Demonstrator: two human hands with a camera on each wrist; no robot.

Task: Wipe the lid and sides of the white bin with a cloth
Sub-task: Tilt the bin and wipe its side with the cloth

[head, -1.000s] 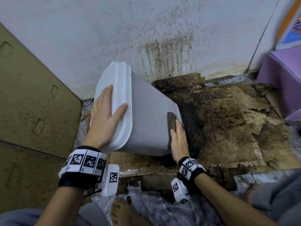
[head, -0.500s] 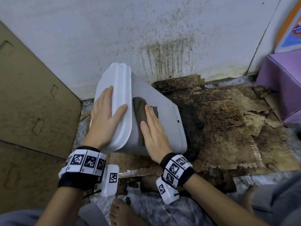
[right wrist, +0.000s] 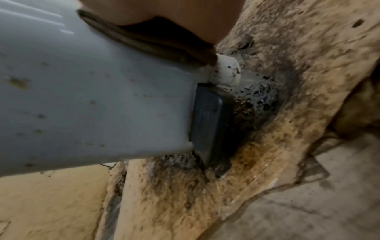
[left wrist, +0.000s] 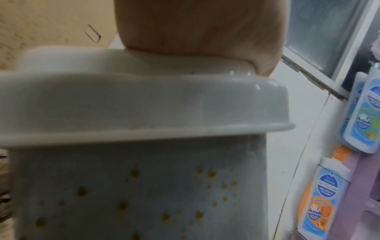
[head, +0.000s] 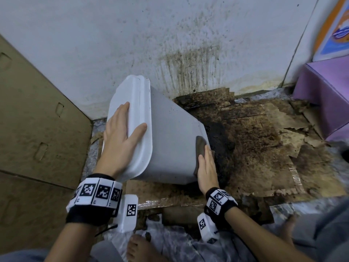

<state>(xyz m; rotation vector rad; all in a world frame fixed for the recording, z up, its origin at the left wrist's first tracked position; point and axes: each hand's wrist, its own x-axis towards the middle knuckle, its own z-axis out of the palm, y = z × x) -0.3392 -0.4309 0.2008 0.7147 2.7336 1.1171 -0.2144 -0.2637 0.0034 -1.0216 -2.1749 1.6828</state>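
Note:
The white bin (head: 170, 144) leans tilted toward me on the stained floor, its lid (head: 132, 118) at the left. My left hand (head: 122, 133) lies flat on the lid with straight fingers and its thumb over the lid's rim. My right hand (head: 206, 167) presses a brown cloth (head: 200, 146) flat against the bin's side, low down near its base. In the right wrist view the cloth (right wrist: 156, 43) sits under my palm, just above the bin's dark foot pedal (right wrist: 209, 123). The left wrist view shows the lid (left wrist: 127, 104) close up and yellow spots on the bin's wall (left wrist: 144, 203).
A dirty white wall (head: 170, 44) stands behind the bin. Brown cardboard (head: 34, 129) leans at the left. Stained, wet cardboard sheets (head: 264, 148) cover the floor to the right. A purple box (head: 324, 91) sits at the far right. My bare foot (head: 141, 248) is below the bin.
My right hand slid the cloth from the upper side near the lid back down to the bin's base. The left hand stayed on the lid.

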